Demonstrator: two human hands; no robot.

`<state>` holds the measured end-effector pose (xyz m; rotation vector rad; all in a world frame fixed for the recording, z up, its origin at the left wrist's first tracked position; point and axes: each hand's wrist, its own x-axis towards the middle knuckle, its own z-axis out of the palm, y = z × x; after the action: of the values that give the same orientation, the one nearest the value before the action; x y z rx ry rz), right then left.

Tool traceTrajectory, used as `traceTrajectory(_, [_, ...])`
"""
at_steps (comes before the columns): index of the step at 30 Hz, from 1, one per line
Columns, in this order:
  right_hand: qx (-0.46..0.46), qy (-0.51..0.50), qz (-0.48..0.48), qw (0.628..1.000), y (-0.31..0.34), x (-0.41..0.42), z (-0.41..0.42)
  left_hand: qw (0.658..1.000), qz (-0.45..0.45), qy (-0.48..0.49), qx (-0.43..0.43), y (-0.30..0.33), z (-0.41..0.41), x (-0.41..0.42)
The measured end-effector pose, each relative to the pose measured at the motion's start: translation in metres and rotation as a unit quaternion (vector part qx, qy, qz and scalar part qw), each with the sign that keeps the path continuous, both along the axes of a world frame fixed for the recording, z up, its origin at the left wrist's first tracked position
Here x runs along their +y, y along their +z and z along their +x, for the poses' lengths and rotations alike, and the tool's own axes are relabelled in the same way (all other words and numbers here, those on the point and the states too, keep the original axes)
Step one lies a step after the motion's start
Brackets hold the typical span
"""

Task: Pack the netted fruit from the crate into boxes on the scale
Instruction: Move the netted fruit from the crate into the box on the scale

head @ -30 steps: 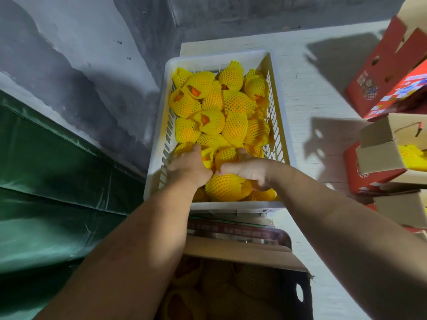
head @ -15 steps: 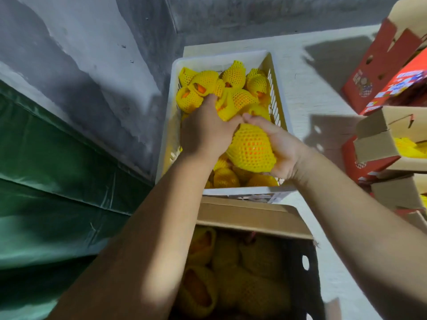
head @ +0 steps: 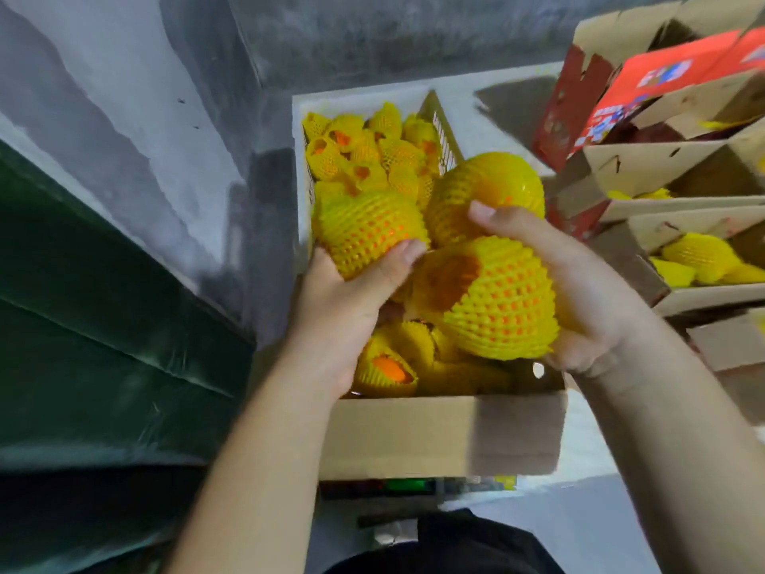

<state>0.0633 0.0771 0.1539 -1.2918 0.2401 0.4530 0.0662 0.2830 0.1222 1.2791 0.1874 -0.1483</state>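
Left hand (head: 347,300) grips one netted fruit (head: 366,232); right hand (head: 579,292) cradles two (head: 496,302) above cardboard box (head: 434,432)

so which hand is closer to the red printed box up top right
Right. The right hand holds netted fruit just below-left of the red box; the left hand grips a netted fruit farther left, over the white crate.

The fruit nets (head: 496,300) are bright yellow with little holes, and orange fruit shows through. The crate (head: 302,167) is white. The near box (head: 414,437) is plain brown. The boxes on the right (head: 645,89) are red and brown. The wall (head: 103,130) is grey.
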Motion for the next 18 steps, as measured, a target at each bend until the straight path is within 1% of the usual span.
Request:
traceTrajectory(2, [0.035, -0.016, 0.029, 0.999, -0.011, 0.007, -0.030, 1.000, 0.006, -0.011, 0.028, -0.007, -0.026, 0.016])
traceTrajectory(4, [0.059, -0.038, 0.077, 0.995, -0.015, 0.012, -0.055, 0.996, 0.068, -0.035, 0.050, -0.009, -0.041, 0.018])
traceTrajectory(6, [0.076, -0.041, 0.160, 0.983, -0.007, 0.016, -0.067, 0.984, 0.137, -0.098, 0.056, -0.006, -0.046, 0.010])
traceTrajectory(8, [0.075, -0.073, 0.193, 0.976, 0.000, 0.018, -0.075, 0.956, 0.240, -0.157, 0.054, -0.003, -0.046, -0.001])
traceTrajectory(10, [0.054, -0.115, 0.202, 0.971, 0.002, 0.023, -0.085, 0.927, 0.336, -0.165, 0.017, -0.001, -0.052, -0.004])
traceTrajectory(11, [0.048, -0.150, 0.202, 0.967, 0.002, 0.026, -0.090, 0.926, 0.345, -0.149, -0.017, 0.001, -0.057, -0.001])
traceTrajectory(12, [0.046, -0.181, 0.197, 0.963, 0.003, 0.031, -0.093, 0.936, 0.320, -0.137, -0.055, 0.000, -0.062, 0.004])
traceTrajectory(13, [0.050, -0.217, 0.188, 0.957, 0.003, 0.037, -0.095, 0.948, 0.273, -0.143, -0.078, 0.000, -0.070, 0.012])
traceTrajectory(14, [0.058, -0.252, 0.171, 0.951, 0.004, 0.043, -0.096, 0.954, 0.227, -0.181, -0.079, 0.002, -0.079, 0.018])
traceTrajectory(15, [0.063, -0.277, 0.156, 0.946, 0.002, 0.049, -0.097, 0.950, 0.183, -0.243, -0.067, 0.005, -0.090, 0.023])
traceTrajectory(16, [0.065, -0.291, 0.144, 0.944, 0.002, 0.058, -0.098, 0.939, 0.155, -0.301, -0.055, 0.007, -0.099, 0.027])
traceTrajectory(17, [0.059, -0.303, 0.125, 0.943, 0.003, 0.068, -0.100, 0.930, 0.154, -0.329, -0.057, 0.007, -0.108, 0.028])
traceTrajectory(18, [0.049, -0.317, 0.106, 0.941, 0.004, 0.077, -0.101, 0.929, 0.167, -0.322, -0.071, 0.006, -0.114, 0.028])
